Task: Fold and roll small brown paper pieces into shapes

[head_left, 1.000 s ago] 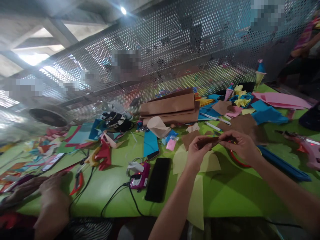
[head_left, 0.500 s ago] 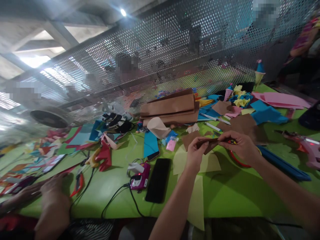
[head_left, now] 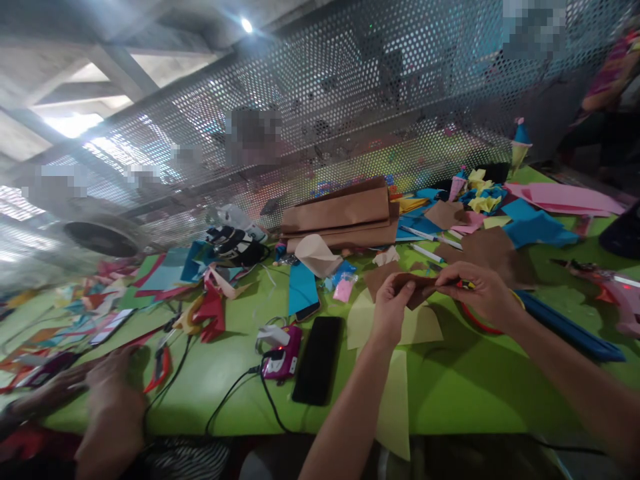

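Both hands are pinching a small folded piece of brown paper (head_left: pixel 417 288) just above the green tabletop (head_left: pixel 465 387): the left hand (head_left: pixel 393 308) is gripping its near end, the right hand (head_left: pixel 475 290) its far end. Nearby, a black smartphone (head_left: pixel 317 359) is lying beside a magenta glue gun (head_left: pixel 281 353), while another person's hand (head_left: pixel 107 400) is resting at the tabletop's left edge.
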Tool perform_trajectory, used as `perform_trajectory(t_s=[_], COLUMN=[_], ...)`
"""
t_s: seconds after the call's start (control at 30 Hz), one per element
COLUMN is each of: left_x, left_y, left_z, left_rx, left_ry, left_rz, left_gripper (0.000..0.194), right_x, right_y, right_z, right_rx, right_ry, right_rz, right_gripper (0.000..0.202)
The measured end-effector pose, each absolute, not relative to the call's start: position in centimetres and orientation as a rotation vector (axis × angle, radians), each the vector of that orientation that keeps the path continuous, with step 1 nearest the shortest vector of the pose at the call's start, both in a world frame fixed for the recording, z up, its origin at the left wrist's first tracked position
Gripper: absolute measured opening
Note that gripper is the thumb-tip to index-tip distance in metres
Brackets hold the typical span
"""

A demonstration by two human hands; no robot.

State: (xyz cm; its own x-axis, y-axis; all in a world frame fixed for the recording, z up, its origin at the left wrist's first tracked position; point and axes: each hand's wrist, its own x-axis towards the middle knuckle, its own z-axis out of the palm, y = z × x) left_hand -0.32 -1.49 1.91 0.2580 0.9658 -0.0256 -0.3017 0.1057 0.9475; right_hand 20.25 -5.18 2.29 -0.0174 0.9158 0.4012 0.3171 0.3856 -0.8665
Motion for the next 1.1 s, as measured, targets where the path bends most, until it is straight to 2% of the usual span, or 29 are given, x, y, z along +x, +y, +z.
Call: perform_trajectory(t_s=[0.33,0.57,1.1], left_x=[-0.3,-0.3,-0.2], left_y=[-2.3,-2.3,-2.1], left_z=[3.1,3.0,3.0], left_rx=[1.056,1.081,0.945], left_ry=[0.773,0.801,0.761], left_rz=[1.062,1.067,1.053], left_gripper=[0.034,0.04,0.032], right_x=[20.2,20.2,20.2], right_y=[-5.2,-5.3,-5.0], right_z=[2.5,2.4,2.4], right_rx=[-1.178,-1.197,-1.14], right_ry=[-1.54,-1.51,-1.542], right_rz=[0.673,0.719,0.725], right_gripper=[0.014,0.021,0.018])
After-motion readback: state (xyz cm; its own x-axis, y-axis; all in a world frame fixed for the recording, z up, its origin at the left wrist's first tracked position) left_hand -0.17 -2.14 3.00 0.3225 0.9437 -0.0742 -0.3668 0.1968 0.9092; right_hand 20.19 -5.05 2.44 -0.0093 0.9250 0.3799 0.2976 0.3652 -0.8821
